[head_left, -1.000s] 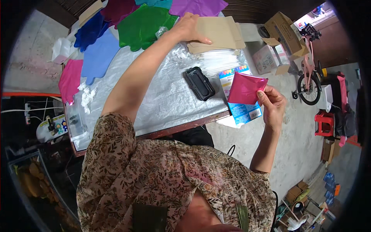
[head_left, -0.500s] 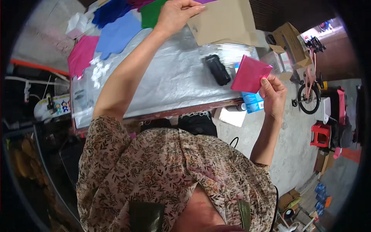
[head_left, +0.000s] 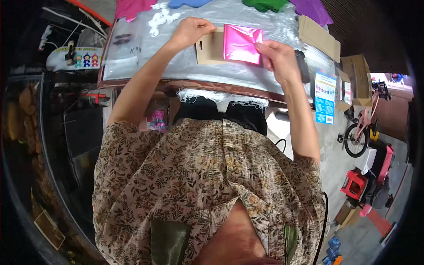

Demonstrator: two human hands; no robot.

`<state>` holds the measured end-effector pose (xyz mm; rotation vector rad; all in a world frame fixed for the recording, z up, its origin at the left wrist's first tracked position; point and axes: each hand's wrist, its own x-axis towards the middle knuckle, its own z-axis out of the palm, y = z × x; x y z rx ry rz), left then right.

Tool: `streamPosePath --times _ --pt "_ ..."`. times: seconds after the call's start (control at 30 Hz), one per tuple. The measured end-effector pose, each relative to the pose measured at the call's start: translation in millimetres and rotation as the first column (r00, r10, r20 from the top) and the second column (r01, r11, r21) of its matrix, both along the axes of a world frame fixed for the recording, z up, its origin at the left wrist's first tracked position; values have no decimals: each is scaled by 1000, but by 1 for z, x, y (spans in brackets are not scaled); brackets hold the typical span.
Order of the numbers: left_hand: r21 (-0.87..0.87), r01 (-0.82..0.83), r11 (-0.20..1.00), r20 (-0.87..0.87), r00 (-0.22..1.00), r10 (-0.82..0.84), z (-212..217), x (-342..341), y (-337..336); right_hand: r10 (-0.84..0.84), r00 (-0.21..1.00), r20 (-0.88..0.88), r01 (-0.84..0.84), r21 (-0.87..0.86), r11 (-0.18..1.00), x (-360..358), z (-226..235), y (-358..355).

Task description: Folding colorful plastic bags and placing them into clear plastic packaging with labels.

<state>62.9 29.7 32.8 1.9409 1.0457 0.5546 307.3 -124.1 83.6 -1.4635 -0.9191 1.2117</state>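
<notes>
Pink glossy packet (head_left: pixel 242 43) lies on a brown card (head_left: pixel 211 46), both on the table (head_left: pixel 185 84) under clear plastic sheeting (head_left: pixel 176 66). Left hand (head_left: pixel 191 32) sits at the card's upper left edge — fingers curled down, thumb tip on the card near its small hanging slot; it pins the card rather than gripping it. Right hand (head_left: pixel 279 59) is at the packet's right edge, fingers bent, fingertips pinching or pressing that edge; cannot tell if the thumb is under the packet. Packet covers the card's right part, card's left strip stays bare.

Rest of the tabletop: pink cut-out piece (head_left: pixel 130 8) at the far left, blue piece (head_left: pixel 187 3) next to it, green piece (head_left: pixel 265 4) and purple piece (head_left: pixel 314 11) further right, all at the far edge. White scraps (head_left: pixel 161 18) lie between pink and blue. 1 stack of brown cards (head_left: pixel 319 37) sits right of the right hand, well apart from the card in use. Dark object (head_left: pixel 302 66) is partly hidden behind the right wrist — kind unclear.

Beyond the table's right end: cardboard boxes (head_left: pixel 357 79), a blue and white printed sheet (head_left: pixel 325 97), a pink bicycle (head_left: pixel 364 128), a red stool (head_left: pixel 353 184). Person wears a floral patterned shirt (head_left: pixel 207 176).
</notes>
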Motion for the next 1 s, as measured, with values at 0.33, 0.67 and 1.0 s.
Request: streamPosePath --times 0.33,0.67,1.0 --pt "583 20 812 59 996 -67 -24 -10 -48 25 963 267 25 -181 983 -18 -44 39" --pt "558 183 809 -130 983 -132 -33 9 -56 155 907 391 -83 -197 977 -27 -25 54" --pt "551 231 802 -222 967 -127 -26 10 -59 319 821 474 -189 -302 934 -10 -29 72"
